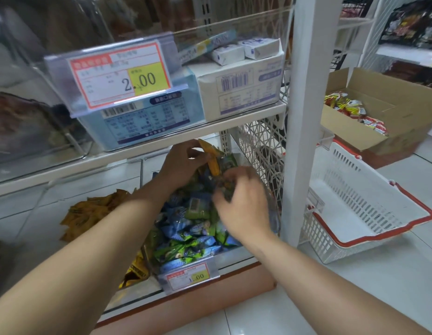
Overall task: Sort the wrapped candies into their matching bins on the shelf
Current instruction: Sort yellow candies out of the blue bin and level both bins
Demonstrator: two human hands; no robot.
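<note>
Left hand (pixel 183 165), frame centre: fingers curled round orange candies (pixel 212 159), long axis near upright, tips toward top of frame. Right hand (pixel 244 206), just right and lower, blurred: fingers bent into blue-green pile (pixel 193 228), maybe pinching wrapper, cannot tell. Matching orange pile (pixel 94 213) lies lower left; left hand nearer.

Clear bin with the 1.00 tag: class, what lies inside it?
Blue and green wrapped candies, heaped. The left hand pinches orange candies; the right hand covers others. The bottom is hidden.
</note>
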